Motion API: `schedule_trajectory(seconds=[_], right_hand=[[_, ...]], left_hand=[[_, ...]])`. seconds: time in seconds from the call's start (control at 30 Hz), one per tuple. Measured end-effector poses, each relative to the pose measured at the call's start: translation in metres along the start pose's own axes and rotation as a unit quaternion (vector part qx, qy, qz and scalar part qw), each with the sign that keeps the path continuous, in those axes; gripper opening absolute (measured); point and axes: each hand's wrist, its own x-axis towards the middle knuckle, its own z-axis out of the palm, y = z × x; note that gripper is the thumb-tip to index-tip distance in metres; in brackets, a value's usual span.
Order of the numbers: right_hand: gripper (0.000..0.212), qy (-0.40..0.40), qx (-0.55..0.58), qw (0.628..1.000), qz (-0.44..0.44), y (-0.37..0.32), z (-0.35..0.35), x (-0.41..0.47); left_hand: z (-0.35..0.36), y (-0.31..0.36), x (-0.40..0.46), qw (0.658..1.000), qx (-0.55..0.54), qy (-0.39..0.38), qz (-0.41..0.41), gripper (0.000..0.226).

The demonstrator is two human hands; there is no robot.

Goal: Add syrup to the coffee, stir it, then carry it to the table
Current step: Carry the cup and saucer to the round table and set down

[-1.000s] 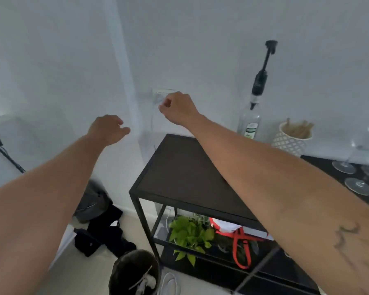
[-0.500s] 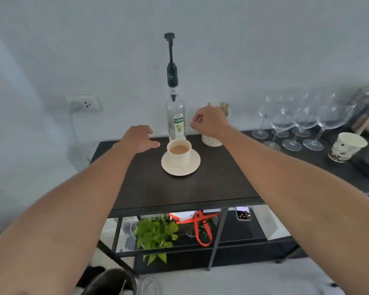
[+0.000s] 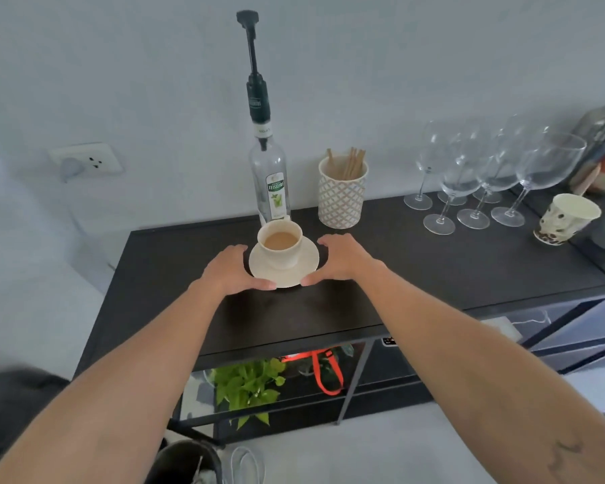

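Observation:
A cream cup (image 3: 281,253) of milky coffee stands on a cream saucer (image 3: 310,263) on the black console shelf (image 3: 433,263). My left hand (image 3: 227,270) cups the saucer's left rim, thumb at its front edge. On the other side my right hand (image 3: 343,260) cups the right rim the same way. The saucer still rests on the shelf. Right behind the cup stands the clear syrup bottle (image 3: 269,183), with a tall black pump on top. A patterned holder (image 3: 341,200) with wooden stir sticks is to the bottle's right.
Several empty wine glasses (image 3: 468,183) stand at the back right, with a spotted paper cup (image 3: 563,218) beyond them. A wall socket (image 3: 88,162) is at the left. Below the shelf are a green plant (image 3: 245,382) and a dark bin (image 3: 186,462).
My view has swung from the wall socket to the shelf. Both hands have come down from mid-air to the two sides of the saucer.

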Motion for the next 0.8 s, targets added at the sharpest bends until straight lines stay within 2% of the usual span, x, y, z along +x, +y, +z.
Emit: schedule_trajectory(seconds=[0.07,0.13,0.2,0.27,0.37,0.57,0.67,0.8], right_hand=[[0.139,0.000,0.008,1.000,-0.008,0.000,0.005,0.006],[0.120,0.005,-0.018,0.999,-0.030,-0.002,0.007,0.011],[0.100,0.005,-0.067,0.995,-0.073,-0.006,0.009,0.014],[0.088,0.020,-0.068,0.991,-0.111,-0.009,0.010,0.017],[0.094,0.024,-0.034,0.988,-0.147,-0.011,0.013,0.018],[0.104,0.041,0.015,0.985,-0.168,-0.005,0.020,0.022],[0.107,0.042,0.036,0.986,-0.157,-0.002,0.022,0.020],[0.125,0.035,0.081,0.989,-0.118,0.011,0.029,0.027]], left_hand=[[0.006,-0.005,0.003,0.999,-0.030,-0.004,0.037,0.092],[0.010,-0.007,0.005,0.997,-0.041,0.000,0.067,0.082],[0.014,-0.006,0.004,0.997,-0.024,0.007,0.073,0.098],[0.017,-0.007,0.005,0.997,-0.021,0.022,0.065,0.111],[0.019,-0.012,0.012,0.995,-0.029,0.033,0.087,0.108],[0.029,-0.016,0.013,0.994,-0.040,0.060,0.079,0.117],[0.035,-0.016,0.014,0.993,-0.047,0.076,0.081,0.120],[0.036,-0.016,0.017,0.992,-0.050,0.084,0.082,0.124]])
